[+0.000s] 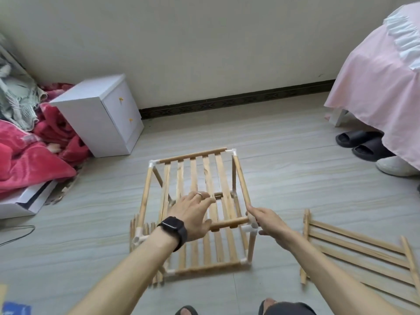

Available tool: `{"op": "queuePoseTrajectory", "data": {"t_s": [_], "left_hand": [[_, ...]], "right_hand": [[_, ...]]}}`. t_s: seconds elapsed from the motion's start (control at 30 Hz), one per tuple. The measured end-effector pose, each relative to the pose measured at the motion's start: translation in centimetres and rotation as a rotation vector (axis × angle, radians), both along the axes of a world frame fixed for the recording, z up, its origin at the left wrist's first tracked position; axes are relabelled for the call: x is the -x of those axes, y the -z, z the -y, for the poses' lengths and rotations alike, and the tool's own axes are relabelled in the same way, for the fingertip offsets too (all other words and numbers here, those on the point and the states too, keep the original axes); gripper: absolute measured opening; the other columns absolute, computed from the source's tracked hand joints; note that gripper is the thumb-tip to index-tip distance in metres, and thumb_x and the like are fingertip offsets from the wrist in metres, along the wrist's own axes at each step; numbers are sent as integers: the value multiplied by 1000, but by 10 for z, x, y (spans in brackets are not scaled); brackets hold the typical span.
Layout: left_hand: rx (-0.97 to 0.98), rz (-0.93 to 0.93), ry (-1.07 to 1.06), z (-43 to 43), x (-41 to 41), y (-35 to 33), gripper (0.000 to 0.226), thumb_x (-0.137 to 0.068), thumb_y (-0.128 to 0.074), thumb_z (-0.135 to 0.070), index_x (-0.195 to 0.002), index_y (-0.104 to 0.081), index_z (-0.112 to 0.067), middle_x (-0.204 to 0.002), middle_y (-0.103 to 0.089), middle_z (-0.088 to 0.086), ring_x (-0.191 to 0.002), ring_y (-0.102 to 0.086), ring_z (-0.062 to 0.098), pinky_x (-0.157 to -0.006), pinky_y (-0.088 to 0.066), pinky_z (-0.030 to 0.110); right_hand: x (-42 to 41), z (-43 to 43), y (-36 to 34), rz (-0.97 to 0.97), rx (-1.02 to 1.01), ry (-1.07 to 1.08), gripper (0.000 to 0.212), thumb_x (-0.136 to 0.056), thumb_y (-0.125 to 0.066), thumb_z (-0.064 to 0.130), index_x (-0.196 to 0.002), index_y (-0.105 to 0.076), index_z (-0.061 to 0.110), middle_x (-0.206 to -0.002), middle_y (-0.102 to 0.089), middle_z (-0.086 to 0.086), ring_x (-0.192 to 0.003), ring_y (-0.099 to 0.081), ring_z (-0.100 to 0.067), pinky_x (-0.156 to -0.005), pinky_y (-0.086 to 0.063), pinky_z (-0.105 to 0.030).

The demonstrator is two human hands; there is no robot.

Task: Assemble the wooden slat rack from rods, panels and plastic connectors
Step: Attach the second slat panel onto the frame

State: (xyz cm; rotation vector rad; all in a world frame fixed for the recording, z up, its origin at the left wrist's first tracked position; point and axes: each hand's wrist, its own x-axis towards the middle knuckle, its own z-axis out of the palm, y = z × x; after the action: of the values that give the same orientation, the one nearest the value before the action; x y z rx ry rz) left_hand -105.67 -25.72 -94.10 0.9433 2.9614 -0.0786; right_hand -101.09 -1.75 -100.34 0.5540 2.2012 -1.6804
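Head view: on the pale floor (284, 155) stands the part-built rack (218, 173), centre; a loose slat panel (354, 245) lies to its right. Left hand (193, 214), fingers spread straight, rests on the top slats. Right hand (266, 220) touches the near-right white connector (250, 229); whether it grips cannot be told.

The rack (204, 178) is pale bare wood, matt and slightly rough; its corner connectors (248, 229) are smooth white plastic. The loose panel (359, 253) is the same wood. The floor (284, 167) is matt grey, perhaps tile. The cabinet (91, 114) is smooth white board, the blanket (34, 160) red fleecy cloth.
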Motion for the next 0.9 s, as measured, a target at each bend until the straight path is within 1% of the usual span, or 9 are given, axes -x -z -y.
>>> {"op": "queuePoseTrajectory", "data": {"t_s": [0.07,0.13,0.2,0.23,0.3,0.43,0.6,0.8,0.9], "left_hand": [[26,43,132,-31,-9,13,58,-90,-52,-52,-144,-43,-31,-149,-44,-3,-138,-36,19,-113,-31,42],[65,62,225,-50,-14,27,53,-94,-48,-55,-138,-50,-25,-143,-51,0,-136,-38,21,-112,-31,42],[40,97,222,-58,-15,37,50,-97,-41,-59,-126,-53,-21,-132,-56,1,-129,-44,21,-106,-37,38],[23,101,209,-59,-13,41,50,-97,-37,-63,-118,-53,-21,-125,-59,1,-123,-46,22,-100,-40,37],[35,59,240,-61,-11,46,57,-93,-30,-70,-109,-51,-20,-114,-61,1,-116,-47,22,-95,-43,36],[7,-94,397,-66,-13,58,68,-92,-15,-72,-101,-59,-21,-101,-67,-2,-109,-54,21,-91,-44,35],[-157,-411,445,-62,-14,73,56,-96,-36,-69,-73,-60,-24,-66,-62,-7,-75,-61,19,-70,-49,32],[-159,-538,490,-65,-14,81,53,-96,-45,-66,-72,-62,-22,-62,-64,-4,-69,-61,20,-71,-48,36],[-146,-504,489,-68,-16,81,52,-96,-42,-66,-74,-62,-23,-65,-64,-4,-69,-58,20,-72,-49,35]], "right_hand": [[-12,15,10,-13,61,-4,42,-104,-46,50,-103,-75,19,-105,-74,-5,-101,-67,-15,-77,-49,-27],[-23,24,17,-42,88,19,46,-107,-38,48,-92,-78,34,-95,-77,16,-97,-67,1,-75,-44,-17],[-30,26,21,-66,70,67,55,-109,-29,49,-86,-79,42,-89,-75,24,-92,-66,10,-75,-44,-8],[-32,26,24,-86,28,81,57,-109,-27,50,-89,-79,39,-89,-77,18,-93,-67,7,-80,-46,-10],[-34,23,33,-140,-98,104,62,-108,-25,51,-95,-77,20,-94,-76,0,-95,-67,-13,-90,-50,-30],[-40,20,43,-231,-143,223,71,-107,-25,51,-81,-65,-2,-81,-71,-16,-81,-67,-26,-77,-50,-36],[-42,22,52,-293,-104,311,57,-107,-30,49,-65,-48,15,-59,-48,6,-57,-48,-6,-62,-39,-33],[-43,28,49,-274,-36,365,52,-107,-31,49,-67,-50,21,-61,-48,8,-59,-48,-2,-63,-39,-29],[-44,29,47,-271,0,373,52,-107,-31,49,-66,-48,23,-60,-47,9,-60,-46,-5,-61,-38,-25]]}}
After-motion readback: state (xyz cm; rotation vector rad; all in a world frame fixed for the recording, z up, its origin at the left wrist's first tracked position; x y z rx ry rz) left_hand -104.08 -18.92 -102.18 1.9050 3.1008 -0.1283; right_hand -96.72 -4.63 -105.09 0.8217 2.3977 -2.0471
